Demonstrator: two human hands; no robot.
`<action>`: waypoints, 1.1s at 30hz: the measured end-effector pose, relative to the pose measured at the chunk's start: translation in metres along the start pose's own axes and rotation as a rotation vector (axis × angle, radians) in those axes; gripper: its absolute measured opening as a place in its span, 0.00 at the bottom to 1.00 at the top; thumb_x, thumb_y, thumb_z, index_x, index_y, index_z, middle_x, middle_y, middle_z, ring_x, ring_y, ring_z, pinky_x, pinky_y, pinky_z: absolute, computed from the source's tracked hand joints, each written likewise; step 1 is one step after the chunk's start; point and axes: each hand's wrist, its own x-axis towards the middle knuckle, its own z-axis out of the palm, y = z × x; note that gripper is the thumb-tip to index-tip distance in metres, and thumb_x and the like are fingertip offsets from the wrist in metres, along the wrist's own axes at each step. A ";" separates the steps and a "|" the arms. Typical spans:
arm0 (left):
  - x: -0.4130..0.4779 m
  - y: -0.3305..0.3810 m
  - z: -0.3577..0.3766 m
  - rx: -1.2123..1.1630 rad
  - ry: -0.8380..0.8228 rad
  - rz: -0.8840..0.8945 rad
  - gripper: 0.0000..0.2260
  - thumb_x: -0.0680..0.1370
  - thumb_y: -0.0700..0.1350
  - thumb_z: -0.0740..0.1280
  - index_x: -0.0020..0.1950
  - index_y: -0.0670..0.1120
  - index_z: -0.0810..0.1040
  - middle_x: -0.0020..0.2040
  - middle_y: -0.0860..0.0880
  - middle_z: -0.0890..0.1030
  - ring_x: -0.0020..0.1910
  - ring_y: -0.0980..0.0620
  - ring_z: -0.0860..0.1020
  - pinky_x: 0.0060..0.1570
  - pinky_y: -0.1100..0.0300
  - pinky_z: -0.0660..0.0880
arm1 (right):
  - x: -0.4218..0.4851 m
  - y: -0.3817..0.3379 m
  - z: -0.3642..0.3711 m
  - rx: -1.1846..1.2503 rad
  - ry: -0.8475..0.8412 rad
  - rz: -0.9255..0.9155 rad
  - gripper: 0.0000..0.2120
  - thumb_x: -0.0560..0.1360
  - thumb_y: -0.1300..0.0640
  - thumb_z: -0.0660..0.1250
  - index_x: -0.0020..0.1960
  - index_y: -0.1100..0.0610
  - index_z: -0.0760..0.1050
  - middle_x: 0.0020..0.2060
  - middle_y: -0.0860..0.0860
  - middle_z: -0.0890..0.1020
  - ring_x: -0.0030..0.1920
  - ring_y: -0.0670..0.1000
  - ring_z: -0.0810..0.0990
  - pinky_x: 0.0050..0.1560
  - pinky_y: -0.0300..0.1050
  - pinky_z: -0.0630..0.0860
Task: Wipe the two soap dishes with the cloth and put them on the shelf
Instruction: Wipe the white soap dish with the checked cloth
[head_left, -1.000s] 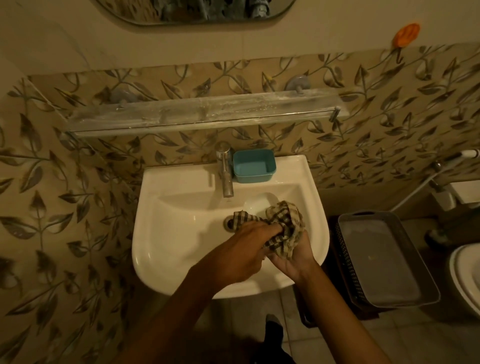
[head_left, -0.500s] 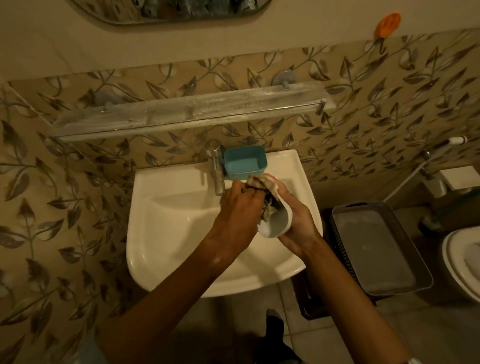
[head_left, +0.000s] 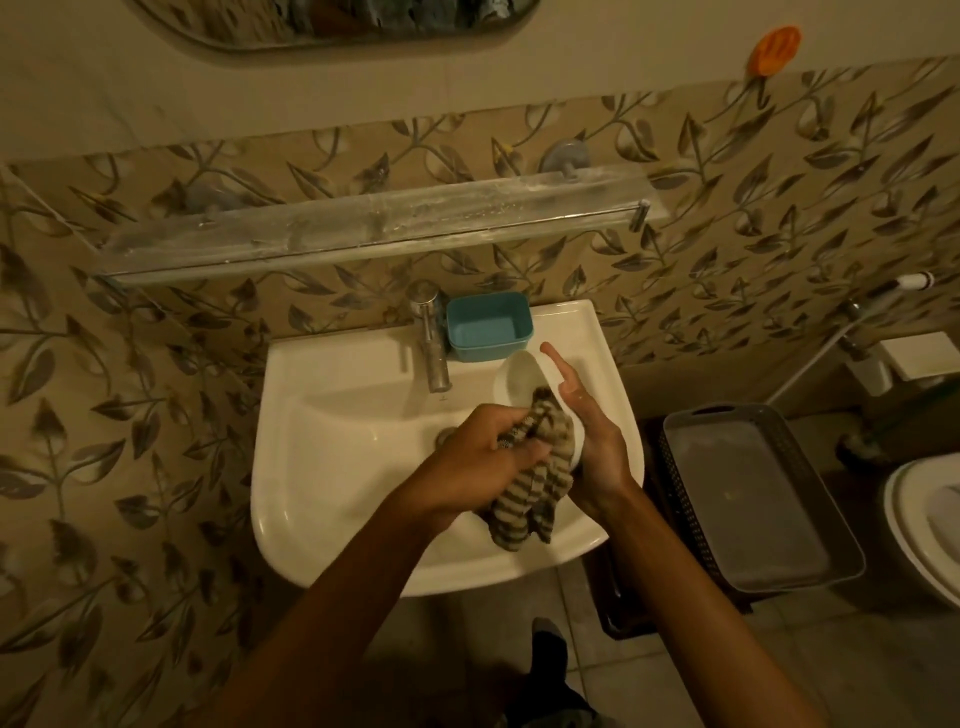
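Note:
My right hand (head_left: 592, 431) holds a white oval soap dish (head_left: 522, 379) tilted on its side over the sink, forefinger stretched out. My left hand (head_left: 478, 460) grips a checked cloth (head_left: 535, 478) and presses it into the lower end of that dish; the cloth's loose end hangs toward the basin. A blue rectangular soap dish (head_left: 488, 325) stands on the sink's back rim, just right of the tap (head_left: 431, 338). The glass shelf (head_left: 363, 234) runs along the wall above the sink with nothing on it.
The white sink (head_left: 332, 467) is under my hands. A dark basket with a grey lid (head_left: 743, 499) stands on the floor to the right, a toilet (head_left: 924, 525) beyond it. An orange object (head_left: 774, 49) hangs on the wall at upper right. A spray hose (head_left: 883, 306) hangs right.
Both hands have come down and back from near the tap toward the basin's middle. The white dish shows more of its inside, and the cloth now hangs below my left hand.

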 end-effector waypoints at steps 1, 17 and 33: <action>0.003 -0.001 0.004 -0.128 0.063 -0.027 0.09 0.77 0.44 0.64 0.57 0.48 0.78 0.52 0.47 0.83 0.53 0.49 0.81 0.53 0.51 0.79 | 0.000 -0.001 -0.001 0.008 -0.001 0.011 0.22 0.76 0.50 0.55 0.69 0.46 0.67 0.62 0.52 0.78 0.58 0.52 0.80 0.58 0.50 0.78; 0.000 0.000 0.000 0.261 -0.120 0.102 0.10 0.74 0.38 0.67 0.53 0.49 0.80 0.51 0.51 0.83 0.52 0.55 0.80 0.49 0.61 0.80 | -0.002 -0.008 -0.008 0.136 0.023 0.149 0.21 0.79 0.53 0.54 0.71 0.48 0.67 0.60 0.57 0.80 0.57 0.57 0.80 0.62 0.57 0.73; 0.032 0.011 -0.004 1.402 0.244 0.661 0.17 0.66 0.42 0.76 0.53 0.41 0.80 0.53 0.42 0.81 0.54 0.39 0.76 0.47 0.49 0.75 | -0.005 -0.025 -0.025 0.121 0.042 0.386 0.15 0.74 0.49 0.62 0.54 0.56 0.79 0.42 0.57 0.84 0.41 0.56 0.82 0.37 0.50 0.81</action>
